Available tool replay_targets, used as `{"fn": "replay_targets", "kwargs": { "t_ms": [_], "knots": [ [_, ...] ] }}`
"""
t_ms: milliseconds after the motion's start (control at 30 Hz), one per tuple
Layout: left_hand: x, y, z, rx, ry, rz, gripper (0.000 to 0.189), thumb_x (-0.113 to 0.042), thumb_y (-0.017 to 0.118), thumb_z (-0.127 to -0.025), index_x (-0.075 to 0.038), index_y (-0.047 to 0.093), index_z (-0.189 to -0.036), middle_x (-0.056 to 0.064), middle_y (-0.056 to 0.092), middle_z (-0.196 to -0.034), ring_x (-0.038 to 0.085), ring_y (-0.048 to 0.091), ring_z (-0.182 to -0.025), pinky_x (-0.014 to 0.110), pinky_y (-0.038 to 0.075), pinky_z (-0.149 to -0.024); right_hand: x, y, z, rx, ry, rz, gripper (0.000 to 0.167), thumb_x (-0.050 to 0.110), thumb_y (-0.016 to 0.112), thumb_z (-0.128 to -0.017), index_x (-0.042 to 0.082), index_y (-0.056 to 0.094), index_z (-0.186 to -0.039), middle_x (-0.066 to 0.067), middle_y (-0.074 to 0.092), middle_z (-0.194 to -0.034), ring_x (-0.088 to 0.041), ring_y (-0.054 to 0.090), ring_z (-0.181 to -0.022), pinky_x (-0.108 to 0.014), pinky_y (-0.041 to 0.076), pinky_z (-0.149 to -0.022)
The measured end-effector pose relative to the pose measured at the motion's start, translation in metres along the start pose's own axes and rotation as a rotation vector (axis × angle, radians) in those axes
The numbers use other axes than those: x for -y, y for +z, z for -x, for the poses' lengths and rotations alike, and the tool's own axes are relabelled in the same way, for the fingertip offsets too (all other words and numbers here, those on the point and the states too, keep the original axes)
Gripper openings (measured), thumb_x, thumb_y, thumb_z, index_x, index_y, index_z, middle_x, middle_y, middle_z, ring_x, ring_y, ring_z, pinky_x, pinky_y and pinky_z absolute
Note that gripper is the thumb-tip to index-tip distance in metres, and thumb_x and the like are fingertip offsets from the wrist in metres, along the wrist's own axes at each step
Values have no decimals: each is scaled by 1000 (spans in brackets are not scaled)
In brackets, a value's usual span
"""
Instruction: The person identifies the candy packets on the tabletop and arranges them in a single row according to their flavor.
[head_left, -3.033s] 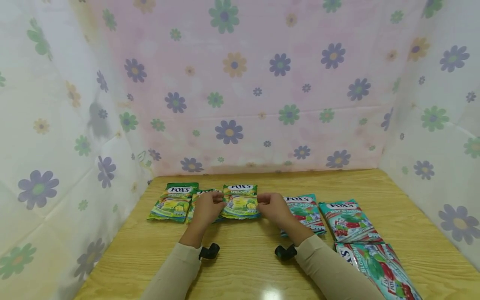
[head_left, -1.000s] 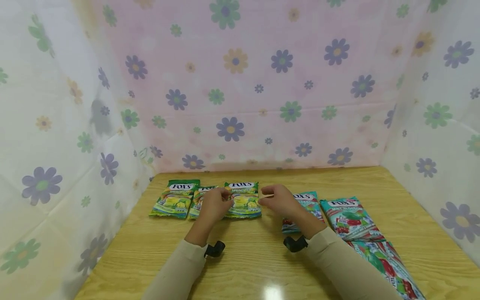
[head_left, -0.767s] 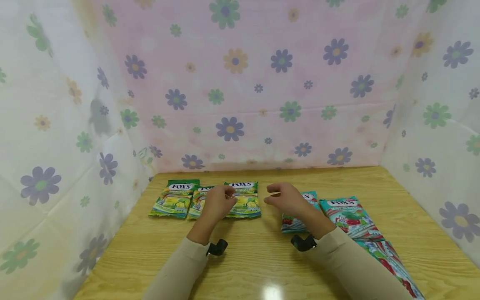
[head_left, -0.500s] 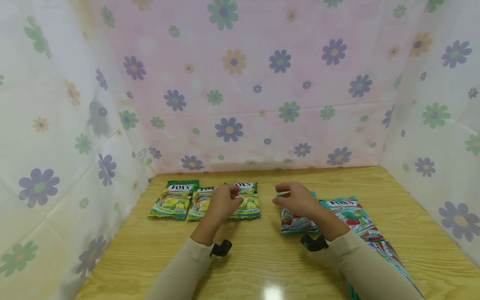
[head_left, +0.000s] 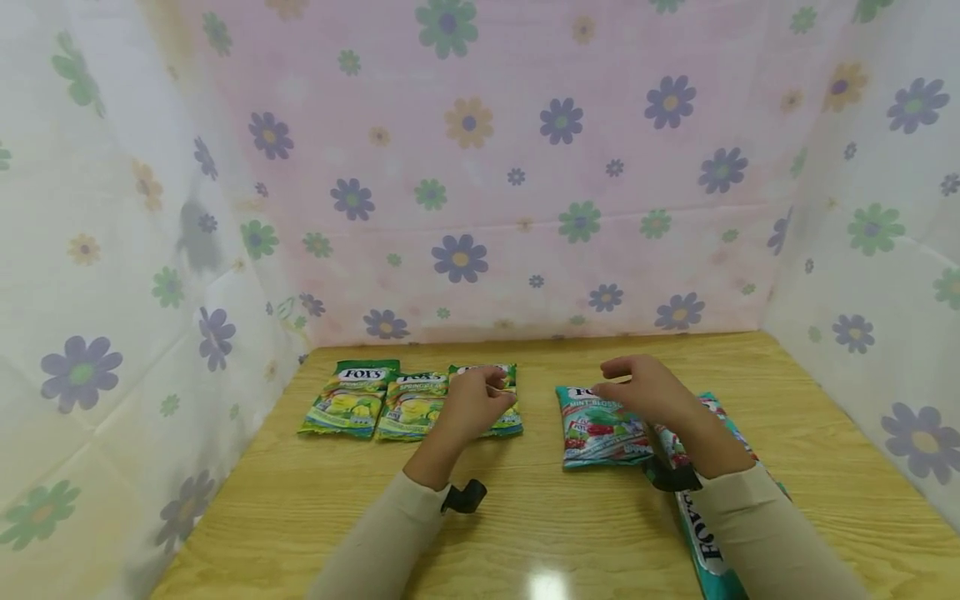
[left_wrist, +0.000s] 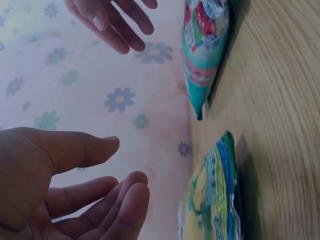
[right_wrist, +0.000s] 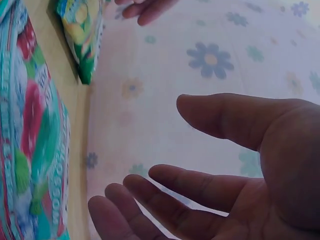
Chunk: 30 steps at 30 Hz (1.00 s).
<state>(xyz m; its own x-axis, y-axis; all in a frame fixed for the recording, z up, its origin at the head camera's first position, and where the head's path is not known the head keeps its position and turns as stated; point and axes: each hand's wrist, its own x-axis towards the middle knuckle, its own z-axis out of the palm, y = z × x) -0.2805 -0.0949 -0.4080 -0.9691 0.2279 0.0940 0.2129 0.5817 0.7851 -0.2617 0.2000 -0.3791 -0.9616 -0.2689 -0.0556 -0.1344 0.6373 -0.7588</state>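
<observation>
My left hand (head_left: 474, 407) hovers over the rightmost yellow-green candy bag (head_left: 504, 425), fingers loosely bent and holding nothing. The left wrist view shows a gap between its thumb and fingers, with that bag below. My right hand (head_left: 651, 392) is held above the teal mint candy bag (head_left: 600, 433), also with nothing in it; in the right wrist view its thumb and fingers are spread apart. Two more yellow-green bags, a middle one (head_left: 412, 408) and a left one (head_left: 351, 400), lie flat beside the first in a row.
Further teal bags lie at the right: one (head_left: 677, 450) partly behind my right wrist, and another (head_left: 705, 542) nearer the front, mostly covered by the sleeve. Beneath everything is a wooden table (head_left: 525, 508), enclosed by flower-print cloth (head_left: 510, 208) at the back and sides.
Both hands have let go of the rightmost yellow-green bag and shifted right. The right hand now hangs above the nearest teal bag; the bags look unmoved.
</observation>
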Motion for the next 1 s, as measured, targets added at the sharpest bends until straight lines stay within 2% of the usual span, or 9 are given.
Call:
{"fn": "replay_targets", "kwargs": {
  "t_ms": [200,333,500,633,833,900,1000],
  "knots": [
    [-10,17,-5,39,-15,19,48,-26,77,-95,-8,65,-139,11,69,-127,26,69,-112,43,61,-86,-13,-16,1,13,41,8,64,37,62,-104,-8,49,-148,-32,51,-148,-44,61,-124,-48,60,-91],
    [-12,31,-8,85,-27,83,49,-30,78,-95,-8,65,-137,9,70,-123,25,69,-112,39,61,-84,-22,-19,0,25,83,-2,65,37,62,-104,-12,50,-146,-32,56,-141,-42,64,-119,-48,61,-87],
    [-15,48,-12,112,-70,179,52,-29,78,-94,-7,63,-139,5,69,-119,19,70,-102,34,61,-77,-31,-18,-2,43,152,-22,66,38,63,-104,-13,50,-145,-30,62,-134,-37,67,-111,-46,63,-80],
    [-19,58,-13,142,-110,249,58,-29,77,-95,-4,57,-144,6,68,-121,21,72,-95,38,62,-80,-35,-18,-2,57,196,-44,62,35,65,-103,-12,53,-142,-27,64,-129,-32,70,-104,-45,64,-78],
    [-18,69,-10,161,-142,221,66,-36,77,-95,-2,55,-147,8,68,-126,25,67,-112,48,58,-95,-37,-13,-2,59,219,-8,51,33,67,-101,-9,65,-131,-21,70,-108,-24,68,-81,-41,63,-71],
    [-17,71,-10,177,-141,222,67,-37,76,-95,-2,54,-148,10,66,-129,25,67,-113,49,57,-97,-36,-11,-2,57,226,20,47,33,67,-101,-7,69,-125,-19,70,-104,-24,67,-78,-41,62,-69],
    [-18,72,-8,209,-136,218,67,-38,73,-97,-1,52,-150,12,64,-134,26,67,-114,49,57,-98,-36,-8,-1,54,227,58,44,33,68,-100,-6,71,-122,-20,71,-109,-24,69,-82,-41,63,-69]
  ]
}}
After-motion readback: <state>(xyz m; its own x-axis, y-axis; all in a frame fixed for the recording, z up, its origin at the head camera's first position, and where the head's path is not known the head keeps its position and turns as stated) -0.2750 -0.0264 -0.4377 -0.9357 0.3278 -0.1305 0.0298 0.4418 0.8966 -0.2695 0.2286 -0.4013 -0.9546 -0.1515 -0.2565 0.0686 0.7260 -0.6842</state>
